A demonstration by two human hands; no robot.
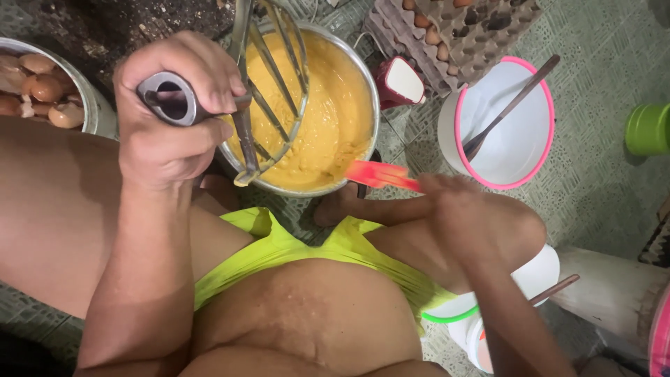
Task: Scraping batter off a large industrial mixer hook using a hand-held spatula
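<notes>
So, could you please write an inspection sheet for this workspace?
Surface: green patterned floor tiles.
Job's things: round metal bowl of yellow batter; large metal whisk; red spatula.
Clutter: white pink-rimmed bowl holding a spoon; grey egg tray; pot of eggshells.
Grippers: left hand grips the whisk handle; right hand holds the spatula.
Cables: nothing seen.
Surroundings: green cup.
</notes>
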